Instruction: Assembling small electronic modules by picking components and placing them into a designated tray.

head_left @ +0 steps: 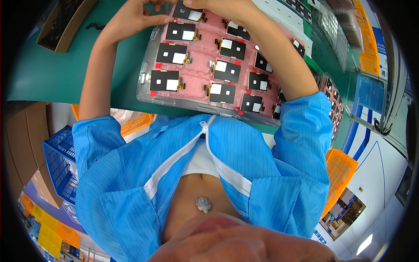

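Note:
A clear plastic tray with pink foam holds rows of small black screen modules. Each has a white square, a gold-brown flex connector and a red tab. At the far left corner, my left hand has its thumb against the left edge of one screen module, its other fingers curled by the top edge of the view. My right hand reaches in from the other side, thumb at that module's upper edge; its fingers are mostly cut off. My right forearm crosses above other modules, such as one beside it.
The tray rests on a green tabletop. A cardboard box with dark contents stands at the far left, near a small black strip. White sheets lie beyond the tray. Another filled tray, orange baskets and a blue crate are around me.

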`<state>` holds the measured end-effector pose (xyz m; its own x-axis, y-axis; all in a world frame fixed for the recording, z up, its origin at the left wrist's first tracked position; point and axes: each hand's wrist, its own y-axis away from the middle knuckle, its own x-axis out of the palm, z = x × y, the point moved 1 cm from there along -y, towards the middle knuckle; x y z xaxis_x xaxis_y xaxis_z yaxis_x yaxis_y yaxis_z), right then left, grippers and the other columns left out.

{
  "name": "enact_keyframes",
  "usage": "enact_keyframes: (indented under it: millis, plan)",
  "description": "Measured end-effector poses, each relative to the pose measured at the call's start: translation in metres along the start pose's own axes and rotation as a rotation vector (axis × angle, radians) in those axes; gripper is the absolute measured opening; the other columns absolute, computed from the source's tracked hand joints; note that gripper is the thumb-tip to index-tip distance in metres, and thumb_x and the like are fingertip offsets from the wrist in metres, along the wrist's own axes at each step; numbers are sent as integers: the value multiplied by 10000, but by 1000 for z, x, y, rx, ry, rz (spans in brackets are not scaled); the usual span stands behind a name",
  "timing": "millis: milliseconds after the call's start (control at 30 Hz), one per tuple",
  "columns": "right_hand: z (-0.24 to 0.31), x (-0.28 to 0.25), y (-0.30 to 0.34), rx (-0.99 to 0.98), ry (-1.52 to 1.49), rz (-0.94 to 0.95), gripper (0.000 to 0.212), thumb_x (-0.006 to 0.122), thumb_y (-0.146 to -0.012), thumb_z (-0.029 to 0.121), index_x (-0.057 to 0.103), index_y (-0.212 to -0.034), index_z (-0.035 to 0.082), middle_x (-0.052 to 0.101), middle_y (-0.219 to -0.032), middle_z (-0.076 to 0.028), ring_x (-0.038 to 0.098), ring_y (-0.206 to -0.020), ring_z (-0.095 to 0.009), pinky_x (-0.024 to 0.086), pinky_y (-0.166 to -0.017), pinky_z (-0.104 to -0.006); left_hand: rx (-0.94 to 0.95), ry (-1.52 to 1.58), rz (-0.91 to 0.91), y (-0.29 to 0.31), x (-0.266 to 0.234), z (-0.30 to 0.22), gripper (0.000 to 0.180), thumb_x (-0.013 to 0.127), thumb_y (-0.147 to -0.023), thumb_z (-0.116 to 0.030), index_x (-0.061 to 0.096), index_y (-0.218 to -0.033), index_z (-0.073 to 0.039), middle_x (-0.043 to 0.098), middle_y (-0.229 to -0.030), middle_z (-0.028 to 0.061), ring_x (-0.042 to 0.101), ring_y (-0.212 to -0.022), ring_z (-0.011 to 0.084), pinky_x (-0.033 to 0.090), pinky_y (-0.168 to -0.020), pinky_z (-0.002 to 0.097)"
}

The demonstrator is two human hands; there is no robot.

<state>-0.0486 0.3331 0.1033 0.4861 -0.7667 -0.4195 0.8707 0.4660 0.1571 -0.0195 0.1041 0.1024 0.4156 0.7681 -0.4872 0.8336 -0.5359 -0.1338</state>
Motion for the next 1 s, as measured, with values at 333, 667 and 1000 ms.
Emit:
enact_keyframes:
  millis: [333,667,1000]
  plan:
    - [1,1,1,15,8,-2,79,734,-907,67,732,-882,-8,694,-762,-31,595,-659,-98,491,-619,-262,-71,14,1,1,0,1,458,892,-759,-168,748,-1182,-71,542,-979,10,529,-876,130,435,-742,265]
    - [0,2,2,-1,42,-30,87,743,-902,77,731,-881,-7,689,-751,-30,594,-647,-99,492,-608,-263,-48,-4,-22,1,1,-1,442,889,-756,-164,752,-1164,-62,538,-944,14,527,-859,136,434,-745,276]
    - [7,4,8,12,56,-51,82,744,-899,70,724,-881,-8,653,-705,-19,570,-625,-95,479,-589,-264,-46,22,-20,0,1,0,434,900,-762,-195,761,-1154,-73,554,-960,13,533,-851,128,435,-737,273]
